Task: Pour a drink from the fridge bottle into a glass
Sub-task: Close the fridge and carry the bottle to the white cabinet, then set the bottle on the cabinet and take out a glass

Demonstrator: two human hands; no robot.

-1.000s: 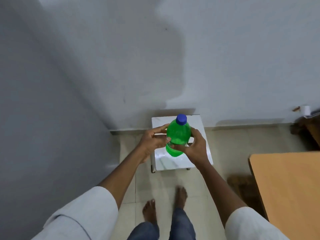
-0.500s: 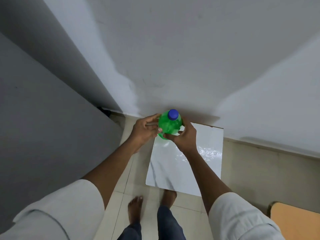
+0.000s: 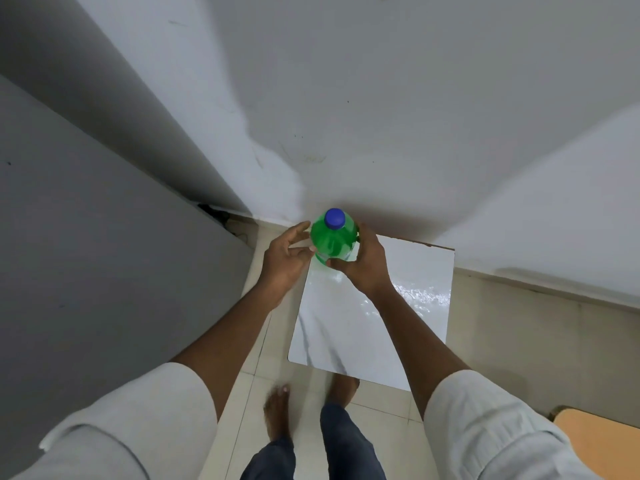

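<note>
A green plastic bottle (image 3: 331,242) with a blue cap (image 3: 334,217) is upright at the far left corner of a small white marble-topped table (image 3: 381,323). My right hand (image 3: 363,263) is wrapped around the bottle's right side and lower body. Beside the bottle on its left is my left hand (image 3: 285,259), fingers spread, fingertips at or just off the plastic. The bottle's base is hidden by my hands, so I cannot tell whether it rests on the table. No glass is in view.
A grey fridge side (image 3: 86,254) fills the left. A white wall (image 3: 381,116) rises right behind the table. A tan wooden tabletop corner (image 3: 602,441) shows at the bottom right. My bare feet (image 3: 277,410) stand on pale floor tiles in front of the table.
I have stepped closer and the view now looks down on the table. The bottle went to the table's far left corner. My left hand's fingers have loosened off it.
</note>
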